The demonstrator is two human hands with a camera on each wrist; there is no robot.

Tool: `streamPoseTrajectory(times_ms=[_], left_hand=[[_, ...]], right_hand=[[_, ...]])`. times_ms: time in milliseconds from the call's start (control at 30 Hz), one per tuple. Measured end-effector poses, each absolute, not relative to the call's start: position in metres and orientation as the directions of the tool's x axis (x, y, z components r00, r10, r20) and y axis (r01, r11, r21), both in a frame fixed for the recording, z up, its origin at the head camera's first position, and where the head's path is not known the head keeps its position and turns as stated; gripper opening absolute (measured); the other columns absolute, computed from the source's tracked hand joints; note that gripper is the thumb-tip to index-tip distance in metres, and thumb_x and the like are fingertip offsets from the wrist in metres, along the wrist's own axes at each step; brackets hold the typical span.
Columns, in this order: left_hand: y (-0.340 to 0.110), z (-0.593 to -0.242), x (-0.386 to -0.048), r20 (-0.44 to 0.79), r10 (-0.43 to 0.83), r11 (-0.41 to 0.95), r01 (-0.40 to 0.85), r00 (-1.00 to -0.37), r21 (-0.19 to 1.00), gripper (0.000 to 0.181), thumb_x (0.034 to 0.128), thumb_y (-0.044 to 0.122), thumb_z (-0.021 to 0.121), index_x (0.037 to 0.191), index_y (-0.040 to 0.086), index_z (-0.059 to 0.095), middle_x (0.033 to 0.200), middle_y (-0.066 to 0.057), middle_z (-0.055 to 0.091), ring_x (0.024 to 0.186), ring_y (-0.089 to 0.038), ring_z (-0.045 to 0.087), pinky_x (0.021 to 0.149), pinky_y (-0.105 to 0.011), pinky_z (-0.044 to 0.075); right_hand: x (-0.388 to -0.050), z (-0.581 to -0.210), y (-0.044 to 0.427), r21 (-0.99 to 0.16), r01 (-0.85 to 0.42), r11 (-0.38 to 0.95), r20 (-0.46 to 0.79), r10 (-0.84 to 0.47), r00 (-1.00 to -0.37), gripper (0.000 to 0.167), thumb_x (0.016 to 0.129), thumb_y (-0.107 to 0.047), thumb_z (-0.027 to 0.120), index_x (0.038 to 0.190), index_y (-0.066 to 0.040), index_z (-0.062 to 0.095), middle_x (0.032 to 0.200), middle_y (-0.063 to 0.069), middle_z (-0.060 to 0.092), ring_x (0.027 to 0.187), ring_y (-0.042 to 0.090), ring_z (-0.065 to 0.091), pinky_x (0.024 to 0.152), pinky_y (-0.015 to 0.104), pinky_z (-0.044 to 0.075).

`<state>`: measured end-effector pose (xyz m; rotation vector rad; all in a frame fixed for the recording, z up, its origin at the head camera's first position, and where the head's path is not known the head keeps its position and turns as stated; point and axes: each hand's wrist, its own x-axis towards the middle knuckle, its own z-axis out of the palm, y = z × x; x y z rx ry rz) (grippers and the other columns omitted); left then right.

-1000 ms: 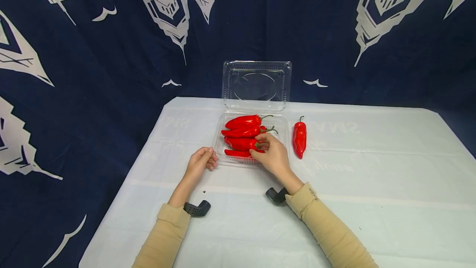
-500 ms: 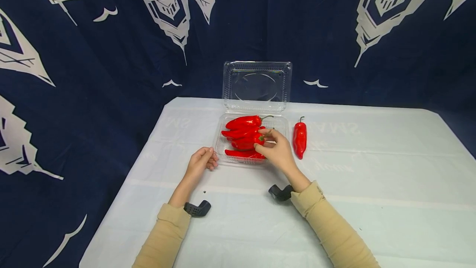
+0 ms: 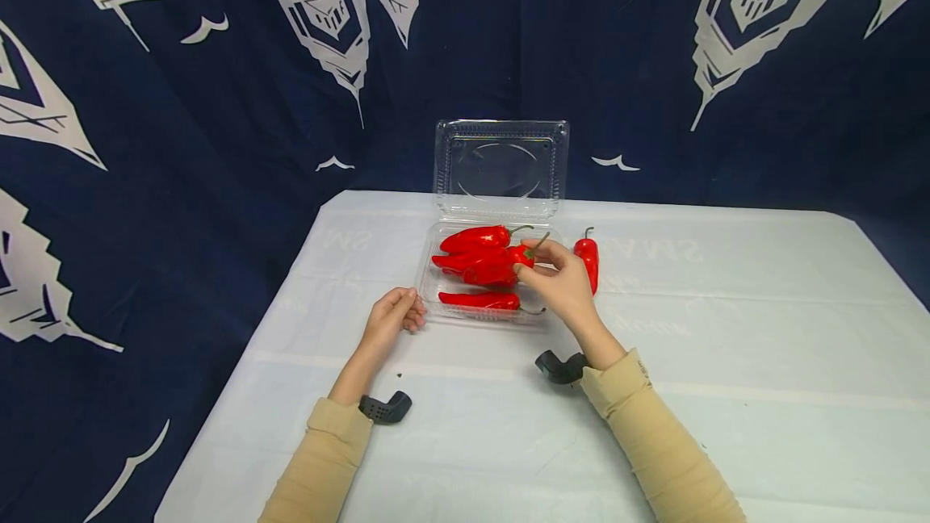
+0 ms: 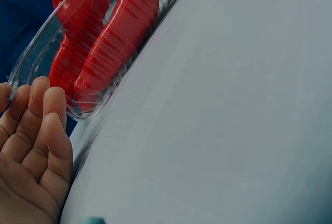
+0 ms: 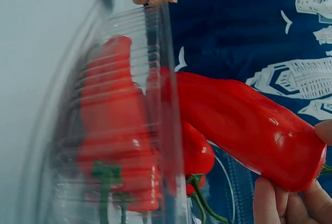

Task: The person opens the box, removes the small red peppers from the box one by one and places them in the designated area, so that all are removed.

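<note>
My right hand point(image 3: 563, 277) pinches a red pepper point(image 5: 244, 125) at its stem end, thumb on one side and fingers on the other. That pepper is raised over the clear plastic container point(image 3: 429, 277), its tip pointing left. Several red peppers lie inside, among them one at the back point(image 3: 474, 239) and one along the near wall point(image 3: 475, 299). At the container's near left corner, my left hand point(image 3: 392, 317) pinches the rim between thumb and index finger, the other fingers loosely bent. In the left wrist view, the fingers point(image 4: 54, 102) stand beside the container wall; the thumb is mostly cut off.
Behind the peppers, the container's hinged lid point(image 3: 501, 168) stands upright. Another red pepper point(image 3: 587, 261) lies on the white tablecloth point(image 3: 726, 305) to the right, partly behind my right hand. A dark blue printed curtain point(image 3: 465, 63) hangs past the table's far edge.
My right hand has lifted a pepper off the others and moved a little right and away from me, its stem now showing. The left hand has stayed at the container's corner.
</note>
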<state>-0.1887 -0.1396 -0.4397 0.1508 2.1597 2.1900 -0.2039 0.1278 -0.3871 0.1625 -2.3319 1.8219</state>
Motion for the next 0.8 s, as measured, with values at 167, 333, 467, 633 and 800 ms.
streamPoseTrajectory(times_ms=[167, 333, 467, 633, 800], left_hand=[[-0.140, -0.439, -0.188, 0.023, 0.113, -0.006, 0.023, -0.993, 1.000, 0.025, 0.1007, 0.011, 0.043, 0.093, -0.012, 0.052, 0.080, -0.014, 0.057, 0.064, -0.014, 0.056, 0.056, -0.021, 0.046], [-0.140, -0.440, -0.189, 0.024, 0.113, -0.001, 0.024, -0.993, 1.000, 0.025, 0.1006, 0.011, 0.044, 0.093, -0.011, 0.052, 0.080, -0.013, 0.058, 0.064, -0.014, 0.056, 0.056, -0.022, 0.047], [-0.140, -0.441, -0.189, 0.024, 0.112, 0.004, 0.024, -0.993, 1.000, 0.024, 0.1007, 0.012, 0.044, 0.093, -0.010, 0.052, 0.079, -0.010, 0.058, 0.064, -0.013, 0.057, 0.056, -0.022, 0.047], [-0.140, -0.442, -0.189, 0.037, 0.115, 0.007, 0.038, -0.993, 0.999, 0.025, 0.1008, 0.012, 0.044, 0.093, -0.010, 0.053, 0.079, -0.009, 0.058, 0.064, -0.013, 0.057, 0.056, -0.021, 0.047], [-0.140, -0.442, -0.189, 0.049, 0.117, 0.004, 0.050, -0.992, 0.999, 0.025, 0.1007, 0.011, 0.044, 0.093, -0.010, 0.052, 0.079, -0.009, 0.058, 0.064, -0.013, 0.057, 0.056, -0.021, 0.046]], right_hand=[[-0.205, -0.383, 0.134, -0.954, -0.204, 0.220, 0.217, 0.041, -0.975, 0.033, 0.084, -0.008, 0.068, 0.115, 0.001, 0.062, 0.114, 0.015, 0.062, 0.106, 0.024, 0.058, 0.085, 0.024, 0.050], [-0.204, -0.379, 0.140, -0.954, -0.219, 0.203, 0.236, 0.063, -0.970, 0.034, 0.085, -0.007, 0.068, 0.116, 0.002, 0.060, 0.118, 0.015, 0.061, 0.107, 0.023, 0.057, 0.084, 0.019, 0.049], [-0.204, -0.377, 0.144, -0.953, -0.226, 0.203, 0.247, 0.086, -0.965, 0.034, 0.085, -0.007, 0.067, 0.117, 0.002, 0.060, 0.118, 0.014, 0.061, 0.106, 0.023, 0.058, 0.082, 0.017, 0.048], [-0.204, -0.374, 0.148, -0.958, -0.231, 0.173, 0.252, 0.114, -0.961, 0.035, 0.085, -0.005, 0.066, 0.119, 0.002, 0.059, 0.117, 0.015, 0.060, 0.104, 0.024, 0.059, 0.080, 0.017, 0.049], [-0.203, -0.372, 0.152, -0.959, -0.233, 0.164, 0.256, 0.140, -0.956, 0.038, 0.086, -0.005, 0.065, 0.123, 0.001, 0.058, 0.117, 0.016, 0.059, 0.107, 0.024, 0.058, 0.084, 0.019, 0.048]])
